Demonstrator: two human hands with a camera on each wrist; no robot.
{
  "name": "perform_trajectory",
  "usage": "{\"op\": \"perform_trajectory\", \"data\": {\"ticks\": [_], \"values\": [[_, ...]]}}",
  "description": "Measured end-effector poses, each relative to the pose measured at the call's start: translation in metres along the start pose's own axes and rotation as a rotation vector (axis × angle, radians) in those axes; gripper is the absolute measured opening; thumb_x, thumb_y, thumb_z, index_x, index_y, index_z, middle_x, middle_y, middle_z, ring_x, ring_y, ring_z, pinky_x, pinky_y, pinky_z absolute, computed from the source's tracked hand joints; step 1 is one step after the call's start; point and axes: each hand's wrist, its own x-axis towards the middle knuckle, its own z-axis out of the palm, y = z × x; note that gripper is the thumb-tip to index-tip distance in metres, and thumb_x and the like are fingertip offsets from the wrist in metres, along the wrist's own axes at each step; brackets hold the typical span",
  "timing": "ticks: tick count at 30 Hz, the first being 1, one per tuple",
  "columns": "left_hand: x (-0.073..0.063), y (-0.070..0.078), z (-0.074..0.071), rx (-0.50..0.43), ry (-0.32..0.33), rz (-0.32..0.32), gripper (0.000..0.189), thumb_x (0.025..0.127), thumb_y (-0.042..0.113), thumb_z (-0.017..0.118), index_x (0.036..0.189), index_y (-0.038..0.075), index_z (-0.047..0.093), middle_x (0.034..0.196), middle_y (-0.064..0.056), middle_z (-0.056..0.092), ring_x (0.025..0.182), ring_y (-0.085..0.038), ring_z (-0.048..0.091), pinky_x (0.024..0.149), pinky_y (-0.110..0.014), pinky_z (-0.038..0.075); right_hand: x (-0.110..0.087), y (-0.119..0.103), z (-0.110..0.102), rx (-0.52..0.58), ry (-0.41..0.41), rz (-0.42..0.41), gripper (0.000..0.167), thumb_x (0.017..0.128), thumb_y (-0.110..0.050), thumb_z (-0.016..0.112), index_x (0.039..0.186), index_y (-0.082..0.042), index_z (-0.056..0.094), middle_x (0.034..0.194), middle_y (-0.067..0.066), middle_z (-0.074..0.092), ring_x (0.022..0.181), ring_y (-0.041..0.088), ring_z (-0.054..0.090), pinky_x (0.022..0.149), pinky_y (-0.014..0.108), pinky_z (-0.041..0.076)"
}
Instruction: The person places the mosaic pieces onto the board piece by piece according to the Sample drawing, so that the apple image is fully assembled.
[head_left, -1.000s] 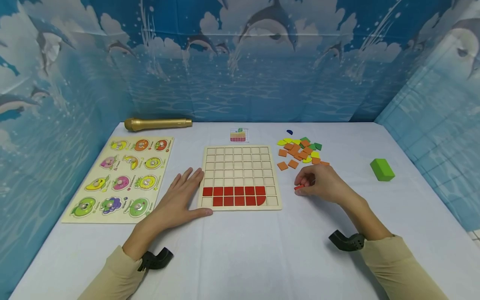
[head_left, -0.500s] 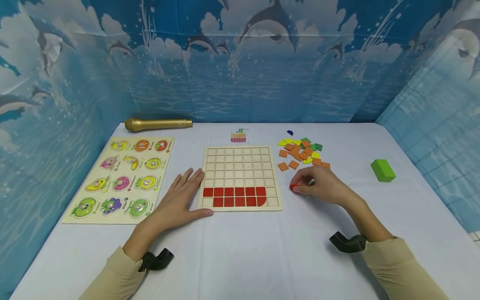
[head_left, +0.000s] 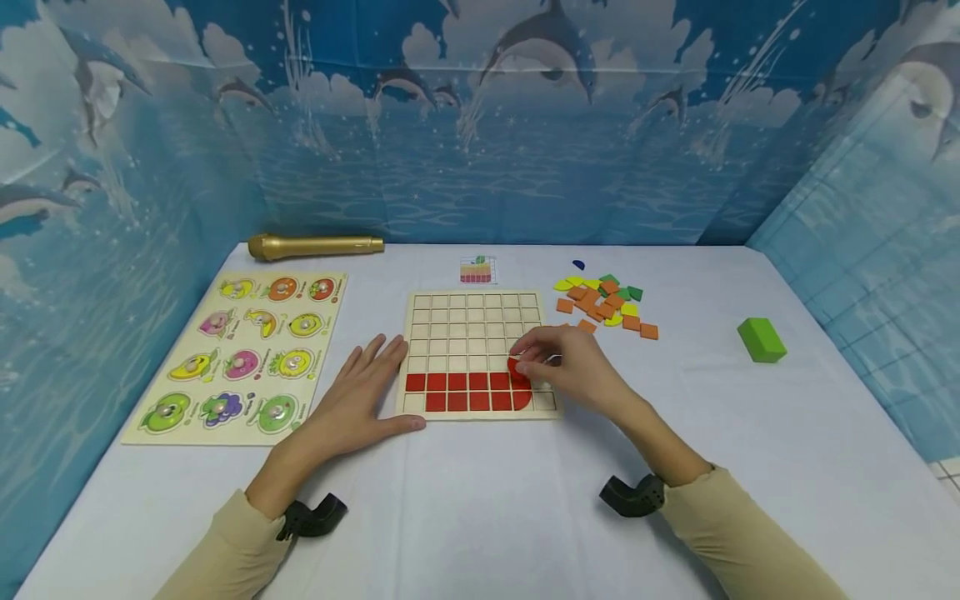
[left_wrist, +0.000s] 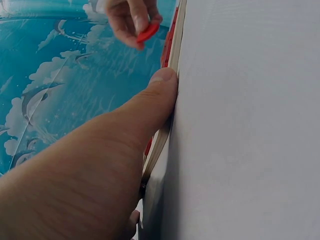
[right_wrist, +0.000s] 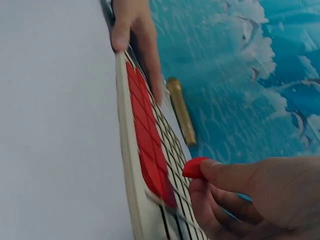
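A square wooden grid board [head_left: 467, 329] lies at the middle of the table. Two rows of red tiles [head_left: 478, 401] fill cells near its front edge, with a rounded tile at the right end of the front row. Between thumb and fingertips, my right hand [head_left: 581, 367] pinches a red tile with a curved side [right_wrist: 194, 168], held above the right part of those rows. My left hand [head_left: 358, 398] rests along the board's left side with fingers spread, the thumb at the front corner. Part of the board's right side is hidden behind my right hand.
Orange, yellow and green tiles [head_left: 590, 297] lie in a loose pile right of the board. Behind the board is a small picture card [head_left: 477, 270]. A fruit puzzle board [head_left: 243, 364] and a gold microphone [head_left: 315, 247] are on the left; a green block [head_left: 762, 340] sits far right.
My right hand has moved left from beside the tile pile to over the board, carrying the red tile. My left hand has stayed in place.
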Motion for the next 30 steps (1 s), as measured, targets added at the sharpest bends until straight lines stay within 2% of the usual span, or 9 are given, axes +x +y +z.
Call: {"op": "perform_trajectory", "data": {"ticks": [7,15,20,26,30], "values": [[0.001,-0.001,0.002,-0.020,-0.009,-0.001,0.115,0.084,0.068,0.077,0.168,0.008,0.025,0.176,-0.008,0.022,0.165,-0.033,0.009,0.134,-0.055,0.004,0.022,-0.029,0.048,0.048,-0.035,-0.039,0.005,0.095,-0.014,0.080,0.100,-0.013,0.079,0.086,-0.004,0.074,0.080,0.011,0.067,0.076,0.027,0.059],[0.001,-0.004,0.002,-0.015,-0.009,0.002,0.115,0.085,0.069,0.076,0.168,0.008,0.026,0.176,-0.007,0.023,0.165,-0.033,0.009,0.134,-0.055,0.004,0.042,-0.053,0.090,0.073,-0.060,-0.076,0.006,0.094,-0.012,0.081,0.100,-0.010,0.080,0.083,-0.002,0.073,0.076,0.010,0.063,0.070,0.022,0.054],[0.001,-0.004,0.002,-0.010,0.000,0.012,0.115,0.085,0.070,0.076,0.168,0.009,0.025,0.176,-0.007,0.023,0.165,-0.033,0.010,0.133,-0.056,0.005,0.044,-0.058,0.103,0.073,-0.040,-0.090,0.005,0.093,-0.013,0.082,0.097,-0.012,0.082,0.080,-0.004,0.073,0.070,0.008,0.062,0.064,0.020,0.052],[0.000,-0.003,0.000,-0.006,0.004,0.021,0.115,0.085,0.069,0.076,0.168,0.009,0.024,0.176,-0.007,0.023,0.165,-0.032,0.010,0.133,-0.056,0.005,0.039,-0.059,0.111,0.048,0.053,-0.129,0.004,0.089,-0.012,0.085,0.093,-0.011,0.083,0.084,-0.004,0.073,0.071,0.005,0.062,0.064,0.019,0.053],[0.000,-0.004,0.000,-0.006,0.008,0.028,0.115,0.084,0.068,0.077,0.168,0.008,0.025,0.176,-0.007,0.023,0.165,-0.033,0.010,0.133,-0.057,0.006,0.035,-0.060,0.115,-0.007,0.098,-0.172,0.004,0.087,-0.013,0.087,0.086,-0.012,0.083,0.081,-0.005,0.070,0.073,0.006,0.059,0.066,0.019,0.051]]}}
